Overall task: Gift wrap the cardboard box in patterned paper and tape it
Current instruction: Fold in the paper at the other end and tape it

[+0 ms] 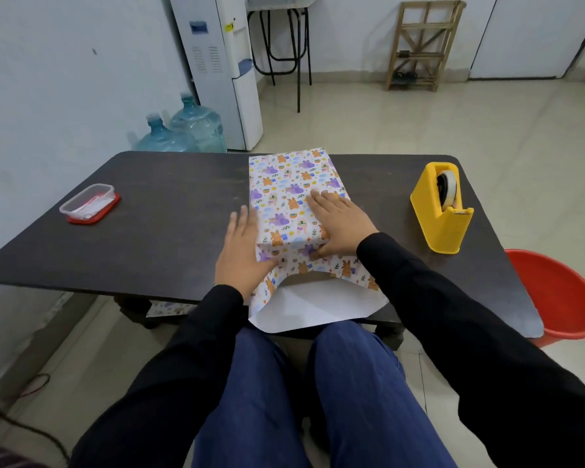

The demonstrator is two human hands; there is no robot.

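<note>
Box wrapped in white paper printed with purple and orange animals [291,194] sits right in the middle of the dark rectangular table [169,214], long side running near to far. No cardboard on show, the paper covers the top and sides. At the near end the paper is open: a loose flap [318,305] with its plain white underside up spills over the table's near edge, toward the person's lap.

Left hand [240,251] lies flat against the left side of the box, fingers straight and pointing far, thumb on the paper at the near left corner. It grips nothing, just presses. Right hand [338,224] is spread flat on top of the box near its right edge, fingers extended, thumb dropped over the near edge onto the paper there; a flat press too, no pinch.

Over on the right, a yellow plastic tape dispenser [441,211] stands well apart from the box. On the left, a clear plastic container on a red lid [88,203]. Beside the table's right end, on the floor, a red bucket [564,298].
</note>
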